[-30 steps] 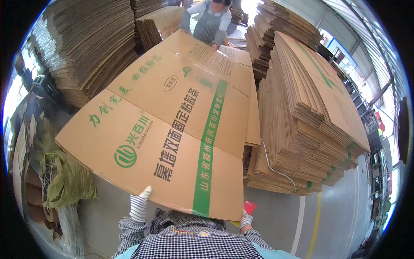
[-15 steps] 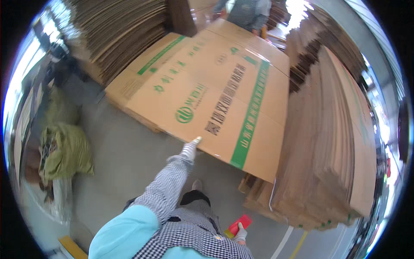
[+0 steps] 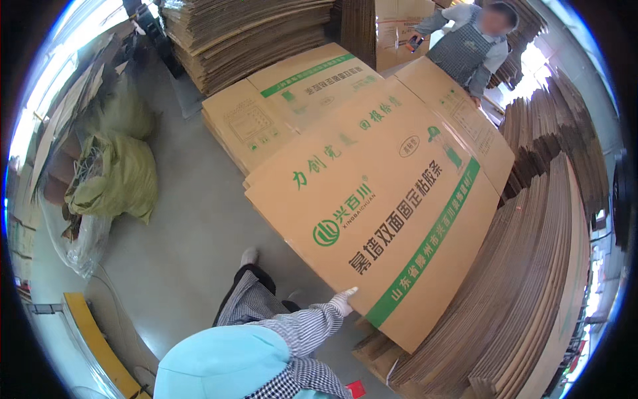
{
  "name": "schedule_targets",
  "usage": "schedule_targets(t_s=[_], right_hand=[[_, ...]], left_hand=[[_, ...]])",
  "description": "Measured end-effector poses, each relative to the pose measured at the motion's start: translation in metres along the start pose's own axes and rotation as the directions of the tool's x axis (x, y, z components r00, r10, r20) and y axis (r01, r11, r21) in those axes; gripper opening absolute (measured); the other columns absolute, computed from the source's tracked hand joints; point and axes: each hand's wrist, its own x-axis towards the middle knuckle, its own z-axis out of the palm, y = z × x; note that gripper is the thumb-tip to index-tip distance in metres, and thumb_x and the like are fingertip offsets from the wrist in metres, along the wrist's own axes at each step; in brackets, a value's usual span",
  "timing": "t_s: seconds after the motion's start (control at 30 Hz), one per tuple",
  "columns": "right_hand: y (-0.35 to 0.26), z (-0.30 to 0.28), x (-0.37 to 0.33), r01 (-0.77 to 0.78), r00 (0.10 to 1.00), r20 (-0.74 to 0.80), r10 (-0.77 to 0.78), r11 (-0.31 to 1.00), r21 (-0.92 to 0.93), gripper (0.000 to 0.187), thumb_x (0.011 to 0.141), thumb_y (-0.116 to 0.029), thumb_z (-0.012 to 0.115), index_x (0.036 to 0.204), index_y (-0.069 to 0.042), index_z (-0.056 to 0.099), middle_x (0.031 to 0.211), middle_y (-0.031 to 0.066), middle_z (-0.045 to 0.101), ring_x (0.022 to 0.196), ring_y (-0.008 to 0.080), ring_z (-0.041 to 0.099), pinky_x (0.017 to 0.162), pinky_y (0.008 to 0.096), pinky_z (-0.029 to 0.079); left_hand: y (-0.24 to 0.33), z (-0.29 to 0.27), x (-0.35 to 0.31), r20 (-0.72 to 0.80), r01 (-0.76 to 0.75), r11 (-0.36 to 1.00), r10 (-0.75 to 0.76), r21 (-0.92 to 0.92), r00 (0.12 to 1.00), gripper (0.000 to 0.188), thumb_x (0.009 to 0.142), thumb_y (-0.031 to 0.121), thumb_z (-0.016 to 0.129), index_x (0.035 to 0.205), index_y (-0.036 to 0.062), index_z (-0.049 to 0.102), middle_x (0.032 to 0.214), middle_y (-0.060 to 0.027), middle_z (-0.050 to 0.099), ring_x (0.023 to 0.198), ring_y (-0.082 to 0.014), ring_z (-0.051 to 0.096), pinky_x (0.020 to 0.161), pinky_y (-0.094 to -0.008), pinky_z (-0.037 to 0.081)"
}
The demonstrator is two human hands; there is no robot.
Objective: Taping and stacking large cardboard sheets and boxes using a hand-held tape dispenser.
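My left hand [image 3: 343,300], in a white glove, grips the near edge of a large flattened cardboard box [image 3: 372,259], thumb on top and fingers hidden underneath. This brown sheet carries green and black print and lies tilted across other cardboard. Beneath its far left side shows another printed flat box [image 3: 246,126]. At the lower edge, a bit of a red object [image 3: 357,389] peeks out beside my checked clothing. My right hand is out of view.
A co-worker [image 3: 465,50] stands at the sheet's far side, one hand by its edge, the other holding a small orange-and-dark tool [image 3: 415,44]. Cardboard stacks rise at the back [image 3: 246,40] and right [image 3: 525,286]. Green sacks [image 3: 123,176] and a yellow bar [image 3: 96,339] are leftward.
My view and body have turned, and the co-worker shows more fully. My left hand still grips the sheet's edge. My right hand, which held the red object, has left the view.
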Motion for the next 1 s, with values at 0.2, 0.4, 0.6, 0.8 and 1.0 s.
schedule_targets(t_s=[0.2,0.4,0.6,0.8,1.0], right_hand=[[-0.058,0.010,0.090,-0.352,0.893,0.112,0.435,0.523,0.776,0.076,0.071,-0.036,0.087,0.135,-0.017,0.052,0.112,0.0086,0.064,0.102,0.0221,0.059,0.092,0.0335,0.048],[-0.134,0.014,0.143,-0.313,0.921,0.131,0.366,0.500,0.808,0.062,0.075,-0.032,0.086,0.126,-0.012,0.058,0.109,0.0054,0.064,0.100,0.0205,0.059,0.090,0.0341,0.049],[-0.178,0.014,0.172,-0.265,0.937,0.104,0.334,0.483,0.834,0.048,0.078,-0.029,0.085,0.117,-0.008,0.065,0.106,0.0023,0.063,0.099,0.0188,0.058,0.088,0.0346,0.049],[-0.240,0.015,0.181,-0.164,0.973,0.044,0.224,0.549,0.820,0.049,0.087,-0.036,0.073,0.122,-0.004,0.060,0.114,0.0119,0.068,0.101,0.0319,0.064,0.094,0.0543,0.049],[-0.281,0.019,0.153,-0.104,0.974,-0.034,0.223,0.577,0.810,0.033,0.083,-0.018,0.077,0.111,-0.005,0.066,0.098,0.0043,0.069,0.084,0.0224,0.066,0.081,0.0388,0.054]], left_hand=[[0.055,0.063,-0.042,0.215,-0.094,0.948,0.028,0.305,0.976,0.057,0.091,0.029,0.069,0.139,0.0072,0.047,0.135,-0.0124,0.057,0.125,-0.0301,0.053,0.107,-0.0521,0.040],[0.235,0.176,-0.027,0.157,-0.326,0.929,0.301,0.177,0.941,0.053,0.088,0.023,0.067,0.135,0.0053,0.050,0.131,-0.0151,0.059,0.119,-0.0349,0.056,0.103,-0.0521,0.044],[0.321,0.192,-0.040,0.085,-0.244,0.948,0.231,0.206,0.969,0.049,0.087,0.031,0.064,0.127,0.0052,0.053,0.120,-0.0171,0.062,0.111,-0.0339,0.058,0.094,-0.0549,0.046],[0.418,0.131,-0.061,0.201,-0.105,0.975,0.145,-0.197,0.969,0.031,0.094,0.018,0.055,0.119,-0.0002,0.058,0.111,-0.0204,0.065,0.096,-0.0318,0.066,0.079,-0.0361,0.062],[0.520,0.138,-0.075,-0.104,-0.489,0.817,0.482,-0.306,0.870,0.037,0.089,0.026,0.065,0.116,0.0008,0.060,0.107,-0.0168,0.067,0.099,-0.0282,0.067,0.079,-0.0381,0.061]])
